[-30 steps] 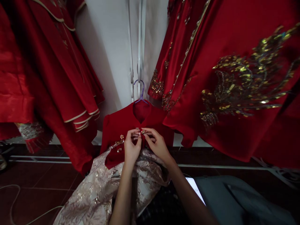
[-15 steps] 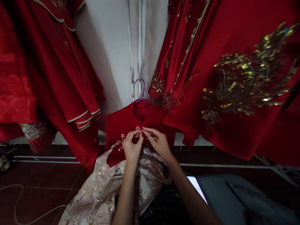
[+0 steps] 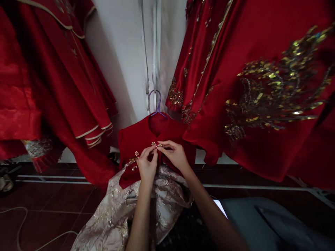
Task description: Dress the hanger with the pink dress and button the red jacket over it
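A small red jacket point(image 3: 136, 137) hangs on a purple hanger point(image 3: 157, 103) against the white wall. Its pale gold brocade skirt point(image 3: 117, 212) spreads below toward me. My left hand point(image 3: 147, 164) and my right hand point(image 3: 175, 153) meet at the jacket's front, just under the collar. Both pinch a small beaded gold clasp point(image 3: 156, 144) between fingertips. A second beaded ornament point(image 3: 135, 153) sits on the jacket to the left of my left hand.
Long red garments point(image 3: 60, 90) hang at the left. A red robe with gold sequin embroidery point(image 3: 269, 94) hangs at the right. A grey surface point(image 3: 267, 223) and a lit screen point(image 3: 221, 208) lie at lower right. A white cord point(image 3: 23, 226) trails over the dark red floor tiles.
My hands stay at the clasp with only small finger shifts. The view has drifted slightly.
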`<state>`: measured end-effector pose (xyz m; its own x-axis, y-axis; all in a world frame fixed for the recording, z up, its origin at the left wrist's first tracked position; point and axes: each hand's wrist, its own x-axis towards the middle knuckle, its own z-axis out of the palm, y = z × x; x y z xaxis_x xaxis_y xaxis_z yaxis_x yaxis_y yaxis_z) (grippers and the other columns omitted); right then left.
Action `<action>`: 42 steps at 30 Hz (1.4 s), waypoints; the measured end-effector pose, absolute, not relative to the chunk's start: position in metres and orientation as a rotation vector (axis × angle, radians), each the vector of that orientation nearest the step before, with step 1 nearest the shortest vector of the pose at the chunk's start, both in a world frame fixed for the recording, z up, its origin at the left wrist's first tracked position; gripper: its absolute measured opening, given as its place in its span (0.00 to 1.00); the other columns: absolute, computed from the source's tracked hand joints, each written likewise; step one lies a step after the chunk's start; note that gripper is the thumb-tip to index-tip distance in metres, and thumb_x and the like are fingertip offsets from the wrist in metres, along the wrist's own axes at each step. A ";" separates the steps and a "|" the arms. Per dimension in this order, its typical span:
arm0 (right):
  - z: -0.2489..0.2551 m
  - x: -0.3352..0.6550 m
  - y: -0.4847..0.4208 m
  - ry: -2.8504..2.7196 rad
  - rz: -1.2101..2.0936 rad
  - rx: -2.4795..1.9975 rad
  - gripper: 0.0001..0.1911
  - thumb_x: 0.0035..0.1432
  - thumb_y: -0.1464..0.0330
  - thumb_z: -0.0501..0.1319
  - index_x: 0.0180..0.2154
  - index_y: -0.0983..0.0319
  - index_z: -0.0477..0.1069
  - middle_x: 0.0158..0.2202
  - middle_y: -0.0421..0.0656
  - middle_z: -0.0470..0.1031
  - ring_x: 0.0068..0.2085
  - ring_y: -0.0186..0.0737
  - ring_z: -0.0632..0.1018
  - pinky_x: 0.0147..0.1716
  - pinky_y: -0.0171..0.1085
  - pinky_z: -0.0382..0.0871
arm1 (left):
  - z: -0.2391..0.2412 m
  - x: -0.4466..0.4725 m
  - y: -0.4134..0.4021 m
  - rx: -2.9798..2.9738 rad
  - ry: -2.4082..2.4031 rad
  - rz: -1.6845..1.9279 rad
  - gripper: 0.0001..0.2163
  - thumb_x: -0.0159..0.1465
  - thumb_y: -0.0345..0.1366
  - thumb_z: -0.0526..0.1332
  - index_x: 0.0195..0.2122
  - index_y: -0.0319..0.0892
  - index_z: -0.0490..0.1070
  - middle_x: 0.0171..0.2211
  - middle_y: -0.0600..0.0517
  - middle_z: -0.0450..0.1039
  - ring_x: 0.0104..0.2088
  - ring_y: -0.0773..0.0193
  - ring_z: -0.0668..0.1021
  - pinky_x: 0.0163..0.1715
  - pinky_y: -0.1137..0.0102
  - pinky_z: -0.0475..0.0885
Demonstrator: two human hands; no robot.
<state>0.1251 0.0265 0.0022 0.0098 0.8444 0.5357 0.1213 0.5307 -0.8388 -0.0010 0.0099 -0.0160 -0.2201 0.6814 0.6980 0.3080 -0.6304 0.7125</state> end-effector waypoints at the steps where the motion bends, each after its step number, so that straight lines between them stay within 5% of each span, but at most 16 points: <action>1: 0.002 0.125 0.028 -1.477 0.691 -0.878 0.15 0.47 0.62 0.66 0.38 0.61 0.75 0.38 0.45 0.78 0.36 0.39 0.78 0.36 0.37 0.75 | -0.016 -0.001 0.011 1.776 1.181 1.930 0.09 0.59 0.34 0.58 0.40 0.41 0.74 0.38 0.48 0.76 0.38 0.64 0.78 0.42 0.67 0.73; 28: -0.001 0.132 0.026 -1.434 0.632 -0.843 0.14 0.46 0.63 0.67 0.35 0.62 0.77 0.37 0.46 0.79 0.37 0.42 0.79 0.41 0.40 0.74 | -0.029 0.008 0.022 1.870 1.134 1.981 0.09 0.61 0.33 0.57 0.40 0.42 0.75 0.39 0.48 0.76 0.40 0.63 0.77 0.45 0.65 0.73; 42: 0.000 0.137 0.017 -1.398 0.834 -0.815 0.22 0.46 0.62 0.66 0.45 0.61 0.74 0.38 0.44 0.79 0.38 0.40 0.78 0.43 0.42 0.74 | -0.023 0.013 0.012 1.789 1.028 1.951 0.10 0.60 0.36 0.59 0.41 0.41 0.73 0.39 0.47 0.74 0.40 0.64 0.76 0.43 0.66 0.73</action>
<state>0.1368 0.0172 0.0002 0.0026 0.8727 0.4883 -0.0148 0.4883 -0.8726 0.0132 0.0123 -0.0226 -0.1786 0.6503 0.7384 0.2418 -0.6984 0.6736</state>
